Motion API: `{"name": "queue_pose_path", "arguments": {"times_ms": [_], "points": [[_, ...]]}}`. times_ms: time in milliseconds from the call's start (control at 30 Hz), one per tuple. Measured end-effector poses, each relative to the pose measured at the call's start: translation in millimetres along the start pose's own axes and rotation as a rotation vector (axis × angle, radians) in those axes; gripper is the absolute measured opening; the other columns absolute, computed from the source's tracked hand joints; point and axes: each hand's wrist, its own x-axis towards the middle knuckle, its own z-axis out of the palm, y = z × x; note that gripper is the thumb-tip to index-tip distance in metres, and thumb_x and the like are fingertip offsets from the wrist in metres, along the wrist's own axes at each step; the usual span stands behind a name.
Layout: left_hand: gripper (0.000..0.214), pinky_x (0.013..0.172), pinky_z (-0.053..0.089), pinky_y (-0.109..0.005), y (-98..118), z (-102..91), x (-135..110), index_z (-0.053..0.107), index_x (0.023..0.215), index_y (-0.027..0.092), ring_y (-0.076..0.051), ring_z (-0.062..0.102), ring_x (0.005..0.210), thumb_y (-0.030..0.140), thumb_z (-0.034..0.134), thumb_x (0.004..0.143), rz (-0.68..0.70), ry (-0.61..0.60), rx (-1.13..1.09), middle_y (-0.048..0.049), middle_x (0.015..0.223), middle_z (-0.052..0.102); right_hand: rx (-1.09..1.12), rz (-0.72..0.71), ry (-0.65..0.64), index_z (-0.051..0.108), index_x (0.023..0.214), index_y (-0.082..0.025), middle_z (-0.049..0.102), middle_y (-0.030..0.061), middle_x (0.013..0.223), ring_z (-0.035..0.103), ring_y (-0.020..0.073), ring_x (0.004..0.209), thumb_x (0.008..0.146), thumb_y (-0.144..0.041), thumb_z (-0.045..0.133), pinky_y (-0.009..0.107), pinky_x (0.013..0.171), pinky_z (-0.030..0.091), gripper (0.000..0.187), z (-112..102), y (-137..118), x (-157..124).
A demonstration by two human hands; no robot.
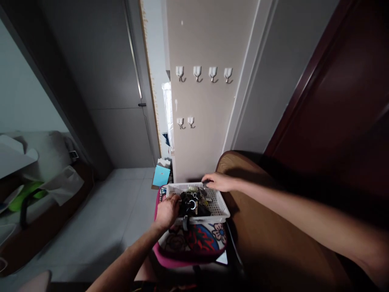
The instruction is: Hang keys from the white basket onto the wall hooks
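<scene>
A white perforated plastic basket (pixel 221 208) rests on a stool with a pink rim and a colourful flower-patterned seat (pixel 197 240). Inside the basket lies a dark heap of small items (pixel 193 203), among them a metal ring and straps. My left hand (pixel 166 211) reaches in over the basket's left edge, fingers curled down into the heap; what they grip is hidden. My right hand (pixel 218 182) comes from the right and rests over the basket's far rim, fingers bent downward, touching something small there.
A beige wall panel (pixel 206 40) ahead carries two rows of white hooks (pixel 204 74). A brown round table (pixel 267 235) stands to the right, a dark red door (pixel 343 101) behind it. A light blue card (pixel 161 176) lies on the floor. Left: cluttered furniture with bags.
</scene>
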Motion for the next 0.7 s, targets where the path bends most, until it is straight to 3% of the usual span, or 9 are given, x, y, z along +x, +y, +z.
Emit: {"name": "queue_pose_path", "arguments": {"times_ms": [167, 300, 433, 700], "points": [[0.025, 0.072, 0.032, -0.020, 9.3, -2.0, 5.6, 0.045, 0.092, 0.021, -0.011, 0.045, 0.085, 0.025, 0.029, 0.073, 0.046, 0.012, -0.141, 0.0001, 0.094, 0.050, -0.115, 0.114, -0.102, 0.051, 0.094, -0.011, 0.058, 0.0058, 0.081, 0.050, 0.0120, 0.064, 0.063, -0.021, 0.040, 0.019, 0.052, 0.035, 0.034, 4.4, 12.8, -3.7], [0.040, 0.079, 0.029, -0.025, 20.3, 4.2, 11.3, 0.042, 0.098, 0.018, -0.016, 0.039, 0.091, 0.039, 0.041, 0.064, 0.133, -0.030, -0.112, -0.0040, 0.098, 0.046, -0.201, 0.045, -0.168, 0.053, 0.091, -0.013, 0.058, 0.0047, 0.078, 0.050, 0.0117, 0.062, 0.062, -0.022, 0.041, 0.019, 0.052, 0.035, 0.033, 7.7, 4.2, -7.6], [0.047, 0.080, 0.027, -0.028, 25.0, 11.1, 19.6, 0.041, 0.102, 0.019, -0.019, 0.035, 0.094, 0.036, 0.047, 0.058, 0.116, -0.078, -0.022, -0.0043, 0.102, 0.043, -0.291, -0.030, -0.222, 0.056, 0.086, -0.015, 0.059, 0.0046, 0.074, 0.051, 0.0132, 0.061, 0.058, -0.022, 0.042, 0.020, 0.049, 0.034, 0.031, 21.6, 1.5, -9.6], [0.039, 0.084, 0.024, -0.023, 15.5, 26.6, 37.7, 0.043, 0.099, 0.016, -0.016, 0.034, 0.098, 0.032, 0.042, 0.063, 0.058, 0.008, -0.180, -0.0046, 0.104, 0.043, -0.321, -0.019, -0.145, 0.057, 0.084, -0.020, 0.059, 0.0036, 0.074, 0.052, 0.0155, 0.065, 0.055, -0.027, 0.043, 0.023, 0.051, 0.037, 0.032, 42.0, 16.1, -3.7]]}}
